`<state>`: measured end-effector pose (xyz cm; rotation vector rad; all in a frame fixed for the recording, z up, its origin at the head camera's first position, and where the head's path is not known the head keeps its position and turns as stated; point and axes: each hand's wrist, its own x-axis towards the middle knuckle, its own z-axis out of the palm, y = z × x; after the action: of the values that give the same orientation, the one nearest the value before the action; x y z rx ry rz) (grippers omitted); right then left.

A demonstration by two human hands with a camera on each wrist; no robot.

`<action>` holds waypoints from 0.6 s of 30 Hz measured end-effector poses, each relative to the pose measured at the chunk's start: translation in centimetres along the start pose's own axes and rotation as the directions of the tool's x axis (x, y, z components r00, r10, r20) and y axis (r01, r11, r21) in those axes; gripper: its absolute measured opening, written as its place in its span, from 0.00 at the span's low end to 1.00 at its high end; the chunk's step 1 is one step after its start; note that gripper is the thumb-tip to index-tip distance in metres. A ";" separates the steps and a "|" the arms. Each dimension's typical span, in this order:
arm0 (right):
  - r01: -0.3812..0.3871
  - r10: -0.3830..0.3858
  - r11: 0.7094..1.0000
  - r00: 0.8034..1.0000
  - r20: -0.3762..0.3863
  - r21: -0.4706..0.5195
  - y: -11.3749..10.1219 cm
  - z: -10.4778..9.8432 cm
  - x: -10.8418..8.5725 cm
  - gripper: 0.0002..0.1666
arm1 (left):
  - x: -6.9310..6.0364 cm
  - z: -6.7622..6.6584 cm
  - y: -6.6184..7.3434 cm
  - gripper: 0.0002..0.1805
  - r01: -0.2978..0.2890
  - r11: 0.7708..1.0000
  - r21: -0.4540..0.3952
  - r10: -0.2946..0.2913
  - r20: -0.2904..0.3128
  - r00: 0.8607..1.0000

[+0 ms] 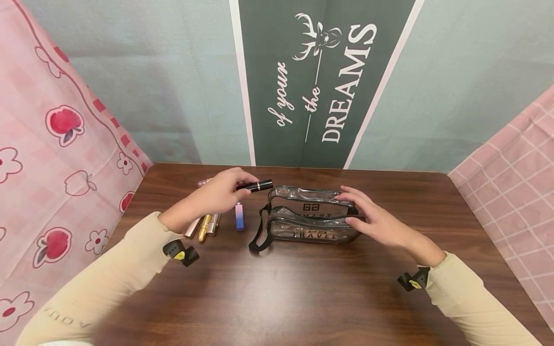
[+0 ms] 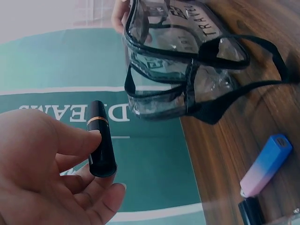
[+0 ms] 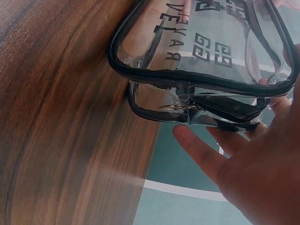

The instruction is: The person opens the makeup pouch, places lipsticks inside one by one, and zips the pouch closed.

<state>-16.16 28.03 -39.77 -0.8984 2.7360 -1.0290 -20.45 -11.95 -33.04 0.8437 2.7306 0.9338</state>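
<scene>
A black lipstick tube with a gold band [image 2: 99, 140] is pinched between the thumb and fingers of my left hand [image 1: 220, 190], just left of a clear travel bag [image 1: 309, 236]. The bag stands on the table with black trim, dark lettering and a black strap [image 1: 258, 240] at its left end. My right hand [image 1: 375, 222] touches the bag's right end, its fingers spread and fairly straight. Beneath the left hand lie a gold tube [image 1: 205, 228] and other slim tubes, partly hidden. A blue-and-pink tube [image 1: 240, 218] lies between them and the bag.
The brown wooden table [image 1: 277, 298] ends at a green-grey backdrop [image 1: 182, 96] with white lettering. Pink patterned cloths hang on the left [image 1: 65, 168] and right [image 1: 519, 182] sides. Part of a pinkish item [image 1: 203, 182] shows behind the left hand.
</scene>
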 end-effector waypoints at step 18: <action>0.002 -0.002 1.000 1.000 -0.005 -0.004 0.1 0.1 -0.1 0.32 | 2.3 2.7 2.2 0.15 -0.157 0.987 0.021 0.156 0.042 0.987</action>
<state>-16.10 28.05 -39.89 -0.9002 2.7429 -1.0285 -20.54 -7.83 -33.72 1.0833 2.6778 0.9011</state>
